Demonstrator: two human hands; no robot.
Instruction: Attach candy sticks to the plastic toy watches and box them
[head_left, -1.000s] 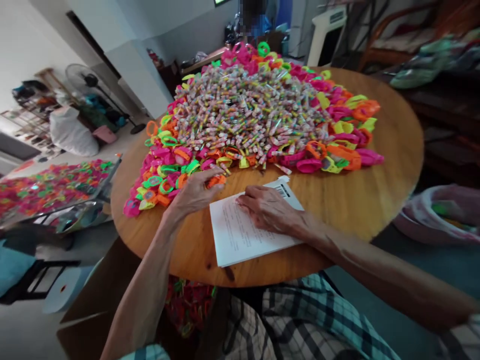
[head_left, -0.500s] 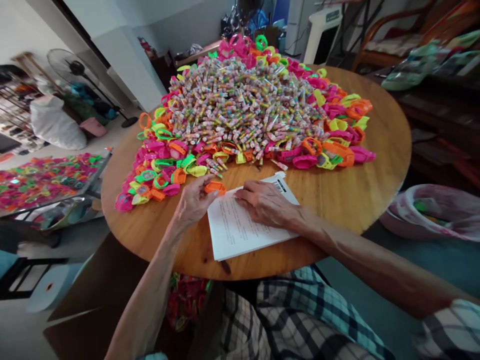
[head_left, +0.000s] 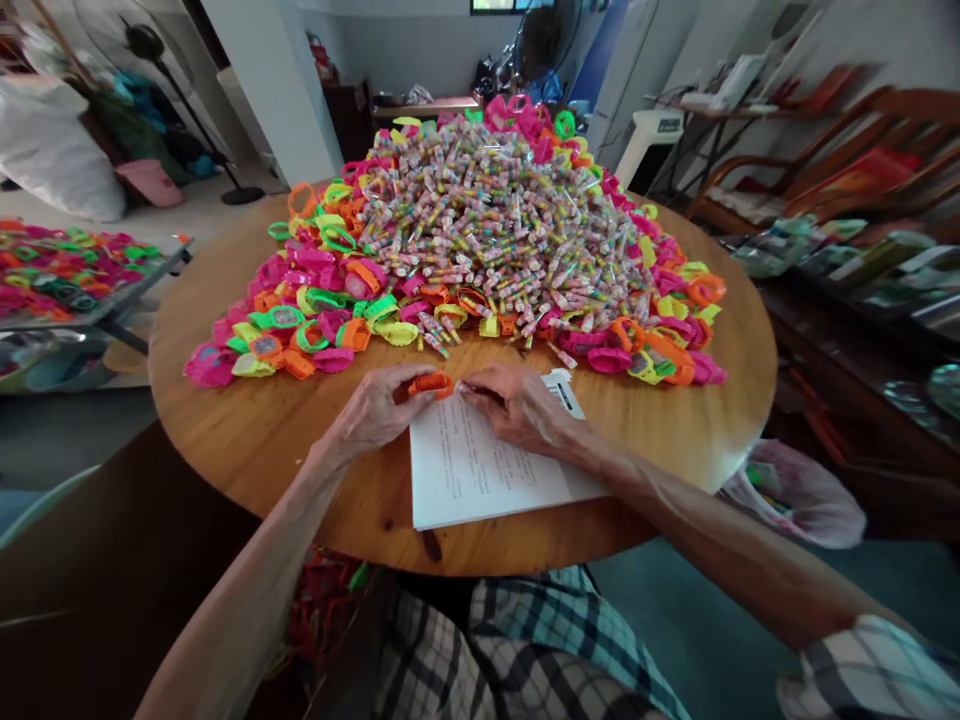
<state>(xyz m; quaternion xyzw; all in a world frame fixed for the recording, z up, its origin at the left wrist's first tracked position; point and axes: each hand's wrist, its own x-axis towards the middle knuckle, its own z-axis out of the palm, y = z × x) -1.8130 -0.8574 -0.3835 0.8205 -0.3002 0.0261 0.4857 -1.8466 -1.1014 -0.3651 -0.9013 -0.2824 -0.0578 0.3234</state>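
My left hand (head_left: 380, 408) pinches an orange plastic toy watch (head_left: 431, 386) between thumb and fingers, above the top edge of a printed stack of paper (head_left: 480, 480). Just to the right, my right hand (head_left: 517, 405) is closed over the paper, its fingertips together near the watch. A tiny pale bit shows at those fingertips, too small to name. Beyond both hands rises a heap of small wrapped candy rolls (head_left: 495, 220). Pink, green, yellow and orange toy watches (head_left: 315, 320) ring the heap, and a few loose rolls (head_left: 433, 335) lie at its front edge.
Everything rests on a round wooden table (head_left: 675, 430). More toy watches cover a low table (head_left: 67, 265) at left. A lined bin (head_left: 799, 495) stands at right below the tabletop, near a dark cluttered shelf (head_left: 840, 340). A wooden chair (head_left: 810, 170) is behind.
The camera view has shifted, so the table sits further left. My right hand's fingertips have come closer to the orange toy watch, which stays in my left hand.
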